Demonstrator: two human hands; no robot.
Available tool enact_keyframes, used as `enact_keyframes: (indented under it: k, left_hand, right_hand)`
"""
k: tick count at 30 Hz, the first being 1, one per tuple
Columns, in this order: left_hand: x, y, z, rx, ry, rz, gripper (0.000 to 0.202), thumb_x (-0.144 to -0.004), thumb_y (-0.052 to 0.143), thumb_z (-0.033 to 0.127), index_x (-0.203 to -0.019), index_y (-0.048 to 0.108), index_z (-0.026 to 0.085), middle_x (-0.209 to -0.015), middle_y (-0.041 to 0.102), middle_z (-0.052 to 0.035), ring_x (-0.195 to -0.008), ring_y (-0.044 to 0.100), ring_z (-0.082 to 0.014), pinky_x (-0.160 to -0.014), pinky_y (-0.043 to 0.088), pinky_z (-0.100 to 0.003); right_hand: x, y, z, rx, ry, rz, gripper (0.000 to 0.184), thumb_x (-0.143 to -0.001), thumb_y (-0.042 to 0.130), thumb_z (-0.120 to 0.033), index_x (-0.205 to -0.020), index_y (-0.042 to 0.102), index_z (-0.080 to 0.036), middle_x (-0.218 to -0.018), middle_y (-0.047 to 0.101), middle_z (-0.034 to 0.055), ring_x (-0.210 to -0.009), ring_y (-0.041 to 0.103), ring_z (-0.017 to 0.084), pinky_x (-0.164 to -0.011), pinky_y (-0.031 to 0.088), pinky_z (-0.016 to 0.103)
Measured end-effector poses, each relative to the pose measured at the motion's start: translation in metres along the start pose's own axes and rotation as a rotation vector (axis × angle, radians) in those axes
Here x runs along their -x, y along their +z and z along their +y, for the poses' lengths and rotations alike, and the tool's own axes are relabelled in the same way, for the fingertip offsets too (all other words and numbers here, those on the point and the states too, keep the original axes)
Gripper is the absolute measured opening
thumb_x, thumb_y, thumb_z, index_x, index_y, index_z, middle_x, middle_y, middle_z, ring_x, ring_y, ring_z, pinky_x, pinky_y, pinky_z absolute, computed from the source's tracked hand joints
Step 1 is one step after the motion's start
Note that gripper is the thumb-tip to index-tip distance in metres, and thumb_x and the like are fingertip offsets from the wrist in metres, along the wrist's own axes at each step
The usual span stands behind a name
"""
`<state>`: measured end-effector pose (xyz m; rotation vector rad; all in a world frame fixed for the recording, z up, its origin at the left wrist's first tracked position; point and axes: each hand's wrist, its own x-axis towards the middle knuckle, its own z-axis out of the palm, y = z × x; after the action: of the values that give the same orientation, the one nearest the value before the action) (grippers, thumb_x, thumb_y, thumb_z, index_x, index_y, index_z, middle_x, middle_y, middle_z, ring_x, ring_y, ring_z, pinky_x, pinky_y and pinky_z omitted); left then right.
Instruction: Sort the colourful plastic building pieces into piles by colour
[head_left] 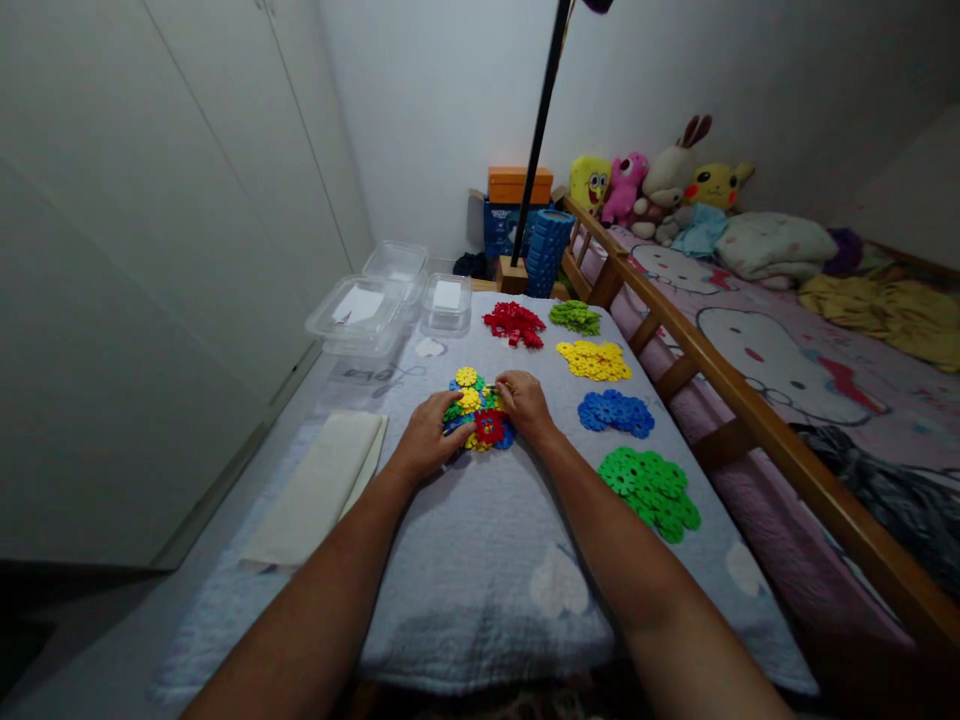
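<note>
In the middle of the cloth-covered table lies a joined cluster of interlocking plastic flower discs point(480, 408), mostly yellow, blue, green and red. My left hand point(433, 436) is wrapped round its left side, thumb on the near edge close to a red piece. My right hand point(526, 404) grips the cluster's right side, its fingers curled at the top right. What lies under the fingertips is hidden. To the right are sorted piles: red pieces point(514, 325), light green pieces point(576, 317), yellow discs point(594, 360), blue discs point(615, 412) and green discs point(649, 490).
Clear plastic boxes point(360, 318) and a smaller lidded box point(447, 305) stand at the back left. A folded beige cloth point(319, 490) lies left of my left arm. A wooden bed rail point(697, 375) runs along the right side. A black pole point(538, 130) rises behind the table.
</note>
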<state>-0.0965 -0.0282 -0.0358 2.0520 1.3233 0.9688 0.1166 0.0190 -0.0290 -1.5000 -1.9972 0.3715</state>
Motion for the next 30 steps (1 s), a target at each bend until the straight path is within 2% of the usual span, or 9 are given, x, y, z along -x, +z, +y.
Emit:
enact_keyframes:
  k: [3, 6, 8, 11, 14, 17, 20, 23, 30]
  left_hand:
    - [0.000, 0.000, 0.001, 0.012, -0.003, 0.014, 0.049, -0.087, 0.064, 0.044, -0.129, 0.062, 0.018, -0.127, 0.066, -0.0123, -0.119, 0.062, -0.0283, -0.108, 0.048, -0.049]
    - [0.001, -0.001, 0.002, 0.016, -0.024, 0.017, 0.049, -0.087, 0.063, 0.044, -0.128, 0.062, 0.017, -0.128, 0.065, -0.0126, -0.120, 0.062, -0.0284, -0.108, 0.049, -0.048]
    - [0.001, -0.001, 0.003, 0.014, -0.036, 0.009, 0.051, -0.086, 0.063, 0.045, -0.129, 0.062, 0.017, -0.129, 0.065, -0.0127, -0.120, 0.062, -0.0286, -0.108, 0.049, -0.048]
    - [0.001, -0.001, 0.004, 0.011, -0.033, 0.004, 0.053, -0.086, 0.064, 0.048, -0.130, 0.062, 0.019, -0.130, 0.065, -0.0116, -0.121, 0.062, -0.0282, -0.109, 0.049, -0.047]
    - [0.001, 0.000, 0.004, 0.004, -0.028, 0.007, 0.053, -0.086, 0.064, 0.049, -0.129, 0.062, 0.018, -0.129, 0.065, -0.0119, -0.120, 0.062, -0.0282, -0.109, 0.049, -0.047]
    - [0.000, -0.001, 0.003, -0.004, -0.021, 0.002, 0.054, -0.085, 0.065, 0.050, -0.128, 0.062, 0.018, -0.128, 0.066, -0.0122, -0.120, 0.062, -0.0285, -0.108, 0.049, -0.048]
    - [0.000, -0.001, 0.002, -0.001, -0.018, -0.003, 0.054, -0.085, 0.065, 0.051, -0.128, 0.062, 0.018, -0.128, 0.065, -0.0118, -0.121, 0.062, -0.0280, -0.108, 0.049, -0.046]
    - [0.000, -0.001, 0.002, -0.001, -0.024, -0.003, 0.054, -0.086, 0.064, 0.051, -0.128, 0.061, 0.018, -0.129, 0.065, -0.0115, -0.121, 0.062, -0.0275, -0.109, 0.049, -0.045]
    - [-0.001, 0.000, 0.000, 0.017, -0.043, 0.034, 0.049, -0.084, 0.063, 0.046, -0.124, 0.063, 0.018, -0.125, 0.066, -0.0113, -0.118, 0.063, -0.0278, -0.108, 0.050, -0.045]
  right_hand:
    - [0.000, -0.009, 0.001, -0.030, 0.027, 0.126, 0.019, -0.095, 0.050, -0.022, -0.090, 0.069, -0.022, -0.099, 0.069, 0.0091, -0.101, 0.058, 0.025, -0.096, 0.044, 0.037]
    - [0.003, -0.028, 0.007, -0.058, 0.050, 0.283, 0.020, -0.096, 0.049, -0.026, -0.085, 0.066, -0.023, -0.094, 0.066, 0.0074, -0.098, 0.058, 0.024, -0.094, 0.045, 0.035]
    - [0.009, -0.047, 0.015, -0.072, 0.098, 0.345, 0.023, -0.096, 0.048, -0.029, -0.081, 0.064, -0.023, -0.088, 0.065, 0.0065, -0.092, 0.058, 0.023, -0.088, 0.046, 0.033]
    - [0.023, -0.083, 0.032, -0.064, 0.207, 0.363, 0.022, -0.093, 0.050, -0.031, -0.078, 0.064, -0.021, -0.083, 0.067, 0.0050, -0.082, 0.060, 0.021, -0.081, 0.045, 0.031]
    - [0.043, -0.118, 0.054, 0.016, 0.365, 0.406, 0.019, -0.089, 0.055, -0.031, -0.078, 0.066, -0.020, -0.078, 0.069, 0.0041, -0.078, 0.062, 0.020, -0.078, 0.046, 0.030]
    - [0.063, -0.141, 0.077, 0.082, 0.487, 0.467, 0.014, -0.084, 0.058, -0.026, -0.078, 0.068, -0.020, -0.080, 0.072, 0.0058, -0.077, 0.064, 0.022, -0.079, 0.047, 0.032]
    - [0.077, -0.150, 0.094, 0.146, 0.583, 0.521, 0.008, -0.079, 0.061, -0.022, -0.078, 0.069, -0.019, -0.079, 0.072, 0.0068, -0.076, 0.064, 0.023, -0.077, 0.048, 0.032]
    - [0.083, -0.150, 0.103, 0.196, 0.656, 0.561, 0.007, -0.076, 0.062, -0.020, -0.079, 0.068, -0.020, -0.077, 0.070, 0.0070, -0.075, 0.063, 0.023, -0.076, 0.048, 0.033]
    - [0.087, -0.146, 0.112, 0.279, 0.686, 0.525, 0.016, -0.076, 0.057, -0.016, -0.084, 0.070, -0.018, -0.084, 0.072, 0.0085, -0.081, 0.063, 0.025, -0.083, 0.047, 0.035]
